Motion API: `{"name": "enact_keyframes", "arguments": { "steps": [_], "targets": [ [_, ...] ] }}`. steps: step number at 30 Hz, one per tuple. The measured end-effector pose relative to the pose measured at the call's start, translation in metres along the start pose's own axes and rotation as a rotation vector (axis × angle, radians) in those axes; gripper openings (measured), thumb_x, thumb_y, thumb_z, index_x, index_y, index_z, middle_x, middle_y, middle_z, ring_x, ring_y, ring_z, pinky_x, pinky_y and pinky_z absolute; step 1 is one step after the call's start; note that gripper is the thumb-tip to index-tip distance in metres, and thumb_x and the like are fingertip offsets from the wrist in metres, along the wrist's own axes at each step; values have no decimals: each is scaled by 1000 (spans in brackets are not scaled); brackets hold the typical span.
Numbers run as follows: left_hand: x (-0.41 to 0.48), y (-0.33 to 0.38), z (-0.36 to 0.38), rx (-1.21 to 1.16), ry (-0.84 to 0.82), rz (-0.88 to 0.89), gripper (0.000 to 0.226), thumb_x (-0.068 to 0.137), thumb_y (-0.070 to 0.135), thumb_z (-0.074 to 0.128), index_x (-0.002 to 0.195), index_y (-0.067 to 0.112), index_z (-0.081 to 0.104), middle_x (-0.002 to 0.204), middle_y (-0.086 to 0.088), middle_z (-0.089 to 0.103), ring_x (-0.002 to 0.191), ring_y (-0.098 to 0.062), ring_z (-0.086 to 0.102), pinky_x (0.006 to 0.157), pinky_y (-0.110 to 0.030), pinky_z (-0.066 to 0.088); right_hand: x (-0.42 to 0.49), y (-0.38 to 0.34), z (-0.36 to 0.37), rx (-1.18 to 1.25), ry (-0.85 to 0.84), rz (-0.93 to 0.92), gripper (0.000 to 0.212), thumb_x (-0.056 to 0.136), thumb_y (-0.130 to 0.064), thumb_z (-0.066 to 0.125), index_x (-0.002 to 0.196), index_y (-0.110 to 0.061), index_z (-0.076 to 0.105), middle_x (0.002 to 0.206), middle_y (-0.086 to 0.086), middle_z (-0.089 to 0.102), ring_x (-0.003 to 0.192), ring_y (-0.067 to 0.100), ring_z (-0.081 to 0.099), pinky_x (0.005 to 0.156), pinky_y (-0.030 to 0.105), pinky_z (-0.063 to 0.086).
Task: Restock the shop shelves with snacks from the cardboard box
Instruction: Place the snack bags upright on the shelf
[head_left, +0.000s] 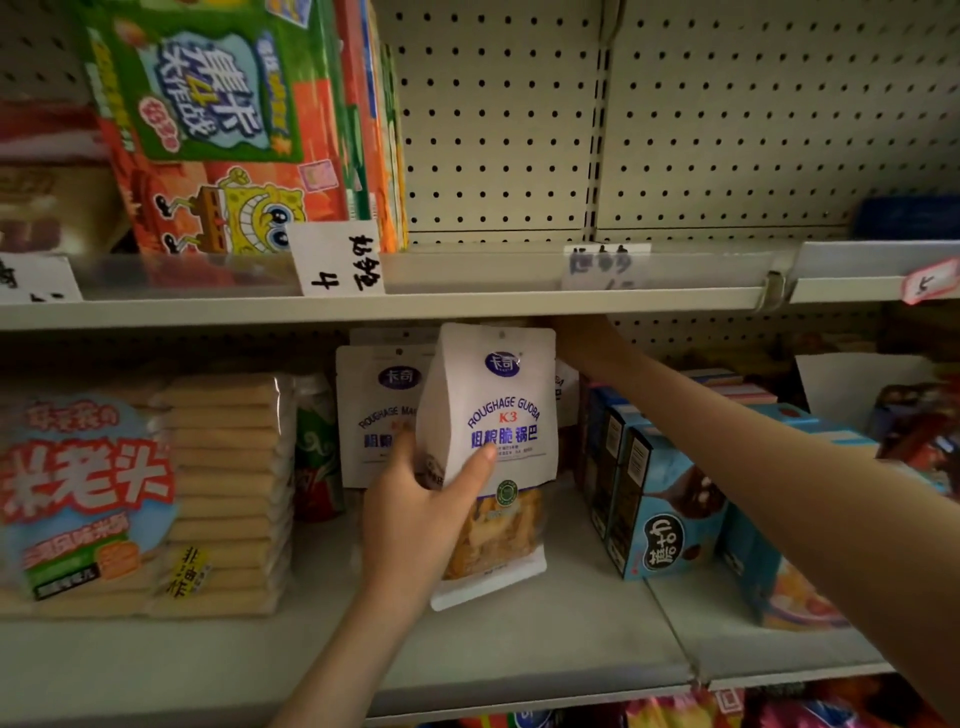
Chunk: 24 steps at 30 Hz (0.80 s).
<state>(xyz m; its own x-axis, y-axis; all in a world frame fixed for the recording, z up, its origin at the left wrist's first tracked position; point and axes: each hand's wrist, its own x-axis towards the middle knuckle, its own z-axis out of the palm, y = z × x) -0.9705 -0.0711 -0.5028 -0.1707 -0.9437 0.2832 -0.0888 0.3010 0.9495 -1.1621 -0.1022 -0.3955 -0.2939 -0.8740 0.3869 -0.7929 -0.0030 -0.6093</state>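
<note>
The left hand (415, 514) is gripping a white snack pouch (498, 415) low on its left side, with the thumb lying across the printed front and the other fingers wrapped behind. It is holding the pouch upright, tilted slightly, with the bottom edge just above the lower shelf (519, 639). The right hand (579, 345) is reaching in from the right, behind the pouch's top right corner and just under the upper shelf (467, 304). Its fingers are hiding behind the pouch, so I cannot tell whether it is gripping anything. Just behind the pouch and to its left, a second white pouch (379, 410) of the same kind is standing upright at the back of the lower shelf, with the edge of another showing behind it. Left of the pouch, a green and red packet (317, 452) is standing on end, and beyond it a clear pack of pale stacked wafers (223, 493) is sitting beside a big bag with red lettering (78, 493). Right of the pouch, blue boxes (660, 509) are standing in a row, partly under the right forearm. Above the pouch and to its left, bright cartoon boxes (234, 130) are leaning on the upper shelf, and a handwritten paper tag (337, 260) is sticking up from its front rail. A cream pegboard (727, 130) is backing the bare stretch of shelf directly above the pouch.
</note>
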Motion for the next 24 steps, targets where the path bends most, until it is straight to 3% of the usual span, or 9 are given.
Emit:
{"name": "enact_keyframes", "arguments": {
  "steps": [2, 5, 7, 10, 13, 17, 20, 24],
  "targets": [
    [1, -1, 2, -8, 3, -19, 37, 67, 59, 69, 96, 43, 56, 94, 18, 68, 86, -3, 67, 73, -31, 58, -2, -4, -2, 63, -15, 11, 18, 96, -5, 47, 100, 9, 58, 97, 19, 59, 87, 22, 51, 86, 30, 42],
    [1, 1, 3, -23, -11, -10, 29, 72, 50, 72, 95, 41, 56, 92, 19, 68, 85, -2, 67, 70, -25, 56, -10, -7, -7, 247, -43, 87, 27, 96, -5, 46, 69, -10, 45, 72, 2, 48, 65, 9, 44, 62, 14, 43],
    [0, 3, 4, -52, -18, 0, 27, 74, 46, 72, 95, 39, 57, 91, 18, 69, 83, -1, 68, 67, -21, 55, -14, -1, -12, 376, -47, 135, 31, 95, -6, 46, 66, -14, 40, 69, 2, 44, 65, 11, 45, 54, 10, 41],
    [-3, 3, 7, -72, -44, -4, 28, 73, 45, 72, 97, 36, 60, 89, 15, 71, 80, -1, 69, 68, -25, 57, -17, 10, -19, 483, -70, 134, 16, 91, -27, 56, 86, -13, 54, 91, 5, 57, 94, 22, 55, 77, 28, 47],
    [-5, 1, 12, -83, -94, -5, 28, 75, 41, 73, 99, 35, 61, 91, 15, 72, 80, 1, 69, 68, -23, 57, -26, 12, -29, 461, -153, -27, 38, 75, -47, 71, 100, -20, 64, 106, 3, 67, 104, 22, 61, 89, 40, 50],
    [-3, -3, 17, -62, -114, 4, 33, 75, 41, 73, 104, 32, 59, 92, 14, 71, 81, 2, 68, 66, -19, 56, -33, 6, -35, 325, -307, -154, 13, 79, -21, 69, 90, -26, 66, 99, -4, 69, 98, 15, 65, 90, 35, 52],
    [0, 0, 19, -26, -180, 17, 43, 76, 45, 70, 112, 30, 54, 99, 13, 68, 89, 1, 66, 69, -15, 54, -30, 7, -34, 267, -287, -138, 14, 83, -12, 67, 80, -25, 64, 87, -7, 68, 88, 10, 64, 91, 33, 51],
    [1, 11, 15, 95, -192, 78, 46, 78, 61, 42, 110, 29, 46, 94, 19, 59, 82, 11, 55, 62, 2, 40, -28, 10, -33, 171, -259, -113, 13, 85, -14, 65, 80, -26, 65, 88, -8, 68, 87, 11, 64, 89, 32, 52]
  ]
}}
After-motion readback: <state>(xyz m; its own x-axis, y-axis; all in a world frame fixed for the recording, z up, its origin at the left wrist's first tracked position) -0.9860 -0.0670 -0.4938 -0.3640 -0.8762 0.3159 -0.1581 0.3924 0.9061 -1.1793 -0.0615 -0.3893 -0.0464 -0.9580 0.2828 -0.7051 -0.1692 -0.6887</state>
